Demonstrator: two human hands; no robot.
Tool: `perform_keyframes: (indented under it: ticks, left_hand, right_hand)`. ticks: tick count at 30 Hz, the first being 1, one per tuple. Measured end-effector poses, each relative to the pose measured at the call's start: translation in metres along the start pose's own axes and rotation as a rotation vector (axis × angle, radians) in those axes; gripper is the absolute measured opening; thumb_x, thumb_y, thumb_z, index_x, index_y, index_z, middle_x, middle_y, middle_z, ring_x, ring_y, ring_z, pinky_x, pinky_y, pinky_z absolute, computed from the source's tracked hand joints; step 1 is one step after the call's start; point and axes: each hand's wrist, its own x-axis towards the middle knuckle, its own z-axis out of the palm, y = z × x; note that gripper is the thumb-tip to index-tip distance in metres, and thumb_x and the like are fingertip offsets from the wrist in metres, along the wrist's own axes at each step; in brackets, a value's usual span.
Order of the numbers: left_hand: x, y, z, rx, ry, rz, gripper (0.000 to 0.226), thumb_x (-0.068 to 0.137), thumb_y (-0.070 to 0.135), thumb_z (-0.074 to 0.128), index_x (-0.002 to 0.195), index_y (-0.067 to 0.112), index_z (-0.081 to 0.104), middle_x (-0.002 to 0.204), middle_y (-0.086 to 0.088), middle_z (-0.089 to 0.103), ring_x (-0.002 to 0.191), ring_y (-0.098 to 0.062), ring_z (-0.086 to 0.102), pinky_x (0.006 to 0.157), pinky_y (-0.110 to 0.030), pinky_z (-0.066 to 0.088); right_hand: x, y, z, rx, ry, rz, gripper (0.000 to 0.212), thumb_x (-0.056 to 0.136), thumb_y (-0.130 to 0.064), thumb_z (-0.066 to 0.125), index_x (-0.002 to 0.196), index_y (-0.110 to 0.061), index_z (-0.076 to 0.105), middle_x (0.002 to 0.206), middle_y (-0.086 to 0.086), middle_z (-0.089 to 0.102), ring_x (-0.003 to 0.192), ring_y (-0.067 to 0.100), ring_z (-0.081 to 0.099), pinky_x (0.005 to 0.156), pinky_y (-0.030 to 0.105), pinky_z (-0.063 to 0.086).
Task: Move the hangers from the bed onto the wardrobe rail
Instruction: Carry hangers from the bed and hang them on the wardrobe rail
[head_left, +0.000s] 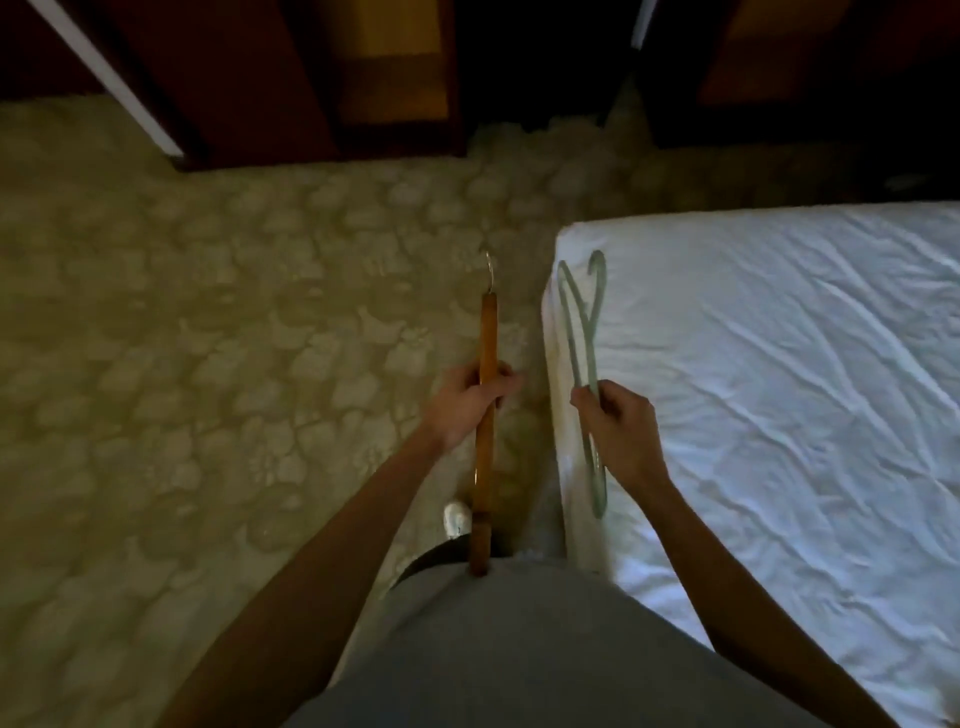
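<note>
Wooden hanger (486, 364) seen edge-on, long axis running 12 to 6 o'clock, metal hook pointing to 12, held over the patterned carpet (208, 338). Gripped mid-length by the left hand (467, 402), fingers curled round the bar. At 3 o'clock of it, pale green plastic hanger (582, 332), likewise lengthwise 12 to 6, hook end toward 12, above the near-left edge of the white-sheeted bed (779, 364). Pinched by the right hand (621, 426), fingers curled. Dark wardrobe (311, 78) at 12 o'clock.
</note>
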Motion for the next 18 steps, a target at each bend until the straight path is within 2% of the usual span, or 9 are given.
perform_keyframes:
  ticks: [3, 5, 8, 10, 14, 18]
  left_hand:
    - [0.038, 0.019, -0.050, -0.012, 0.058, 0.029, 0.011, 0.089, 0.019, 0.070, 0.085, 0.011, 0.065, 0.064, 0.005, 0.054, 0.055, -0.005, 0.049, 0.055, -0.015, 0.041]
    - [0.066, 0.029, -0.079, -0.016, 0.086, 0.025, 0.009, 0.092, 0.015, 0.068, 0.087, 0.009, 0.064, 0.065, 0.006, 0.054, 0.057, -0.004, 0.049, 0.056, -0.014, 0.040]
    - [0.115, 0.044, -0.112, -0.046, 0.123, 0.013, 0.008, 0.091, 0.014, 0.069, 0.090, 0.006, 0.066, 0.067, 0.002, 0.054, 0.063, -0.011, 0.049, 0.064, -0.022, 0.041]
    - [0.153, 0.057, -0.129, -0.061, 0.139, -0.003, 0.010, 0.090, 0.015, 0.068, 0.091, 0.006, 0.066, 0.068, 0.001, 0.054, 0.065, -0.011, 0.050, 0.068, -0.025, 0.043]
    - [0.251, 0.092, -0.159, -0.035, 0.146, -0.005, 0.009, 0.094, 0.011, 0.064, 0.087, 0.005, 0.062, 0.065, 0.003, 0.051, 0.057, -0.004, 0.048, 0.058, -0.012, 0.042]
    - [0.355, 0.151, -0.183, -0.080, 0.184, -0.046, 0.008, 0.094, 0.016, 0.064, 0.087, 0.013, 0.065, 0.068, 0.004, 0.055, 0.059, -0.005, 0.051, 0.055, -0.012, 0.044]
  right_hand:
    - [0.058, -0.044, 0.033, -0.017, -0.077, -0.045, 0.043, 0.094, -0.025, 0.066, 0.058, -0.012, 0.046, 0.051, 0.003, 0.041, 0.049, 0.011, 0.037, 0.049, 0.022, 0.032]
    - [0.094, -0.068, 0.049, -0.022, -0.112, -0.065, 0.043, 0.095, -0.024, 0.066, 0.058, -0.011, 0.047, 0.052, 0.009, 0.043, 0.048, 0.012, 0.039, 0.049, 0.021, 0.033]
    - [0.156, -0.092, 0.068, -0.021, -0.152, -0.072, 0.038, 0.095, -0.023, 0.065, 0.064, -0.005, 0.055, 0.062, 0.022, 0.055, 0.050, 0.018, 0.046, 0.050, 0.023, 0.039]
    - [0.203, -0.103, 0.080, -0.025, -0.172, -0.072, 0.035, 0.095, -0.025, 0.065, 0.067, -0.006, 0.059, 0.063, 0.017, 0.060, 0.053, 0.023, 0.053, 0.053, 0.024, 0.045]
    - [0.309, -0.127, 0.104, -0.010, -0.198, -0.071, 0.030, 0.095, -0.026, 0.066, 0.067, -0.017, 0.061, 0.059, 0.000, 0.058, 0.052, 0.008, 0.052, 0.054, 0.020, 0.045]
    - [0.418, -0.165, 0.119, 0.020, -0.231, -0.031, 0.030, 0.095, -0.026, 0.066, 0.067, -0.021, 0.059, 0.058, -0.001, 0.054, 0.052, 0.010, 0.047, 0.052, 0.021, 0.042]
